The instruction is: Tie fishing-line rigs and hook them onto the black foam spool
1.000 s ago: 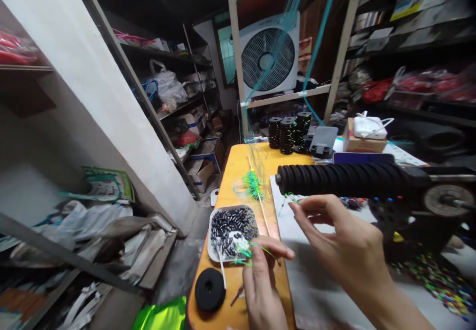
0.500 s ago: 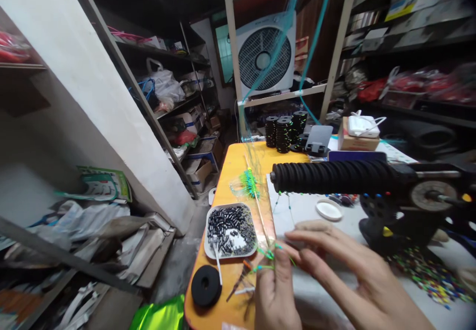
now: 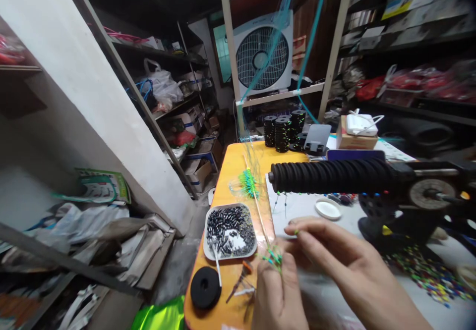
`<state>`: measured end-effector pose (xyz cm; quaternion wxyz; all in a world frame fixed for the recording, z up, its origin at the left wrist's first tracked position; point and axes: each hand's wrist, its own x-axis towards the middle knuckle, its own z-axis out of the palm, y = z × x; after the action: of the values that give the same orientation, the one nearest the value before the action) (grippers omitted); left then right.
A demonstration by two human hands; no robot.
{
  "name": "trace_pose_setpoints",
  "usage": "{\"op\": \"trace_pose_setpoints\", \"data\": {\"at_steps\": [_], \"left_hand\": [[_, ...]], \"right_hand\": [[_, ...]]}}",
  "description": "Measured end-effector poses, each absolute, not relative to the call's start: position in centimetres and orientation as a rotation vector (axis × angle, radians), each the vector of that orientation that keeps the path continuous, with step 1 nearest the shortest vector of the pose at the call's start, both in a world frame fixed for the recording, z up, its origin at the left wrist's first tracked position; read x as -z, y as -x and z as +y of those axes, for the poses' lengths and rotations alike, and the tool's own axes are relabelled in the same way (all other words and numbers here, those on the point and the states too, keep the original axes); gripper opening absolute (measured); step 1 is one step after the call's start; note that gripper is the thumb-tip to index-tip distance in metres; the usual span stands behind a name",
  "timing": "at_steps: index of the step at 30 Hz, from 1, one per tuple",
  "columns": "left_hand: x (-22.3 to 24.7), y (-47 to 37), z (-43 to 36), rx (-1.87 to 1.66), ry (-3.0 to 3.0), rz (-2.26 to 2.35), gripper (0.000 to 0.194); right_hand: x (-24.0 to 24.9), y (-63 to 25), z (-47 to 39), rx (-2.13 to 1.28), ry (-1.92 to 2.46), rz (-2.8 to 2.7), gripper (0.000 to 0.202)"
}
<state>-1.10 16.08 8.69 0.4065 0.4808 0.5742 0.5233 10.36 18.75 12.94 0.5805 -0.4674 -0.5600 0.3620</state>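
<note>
Between thumb and forefinger of the left hand (image 3: 278,290), a small clump of green-and-teal strands (image 3: 274,258), pinched. Just beside it, right hand (image 3: 336,253), fingertips closed on a green speck (image 3: 296,232) too small to identify. Left of the grip, white tray (image 3: 235,243) of black tubes (image 3: 219,223); nearer the wearer, a black disc (image 3: 205,295). Beyond the grip, thin stick (image 3: 262,221) bearing a green-and-teal cluster (image 3: 248,184). Farther right, ribbed black roller (image 3: 330,176); loose coloured beads (image 3: 427,275).

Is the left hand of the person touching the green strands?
Touching. In the head view, the left hand holds the green strands between thumb and fingers.
</note>
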Motion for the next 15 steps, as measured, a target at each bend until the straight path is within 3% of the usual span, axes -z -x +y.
{"op": "trace_pose_setpoints", "data": {"at_steps": [5,15], "left_hand": [[-9.4,1.8,17.4,-1.570,-1.240,1.046,0.047],[-9.1,2.2,17.1,-1.579,-1.188,0.996,0.043]], "right_hand": [[-11.9,-9.6,21.1,-0.604,1.079,-1.155,0.025],[-10.9,-9.7,22.3,-0.233,1.195,-1.297,0.024]]}}
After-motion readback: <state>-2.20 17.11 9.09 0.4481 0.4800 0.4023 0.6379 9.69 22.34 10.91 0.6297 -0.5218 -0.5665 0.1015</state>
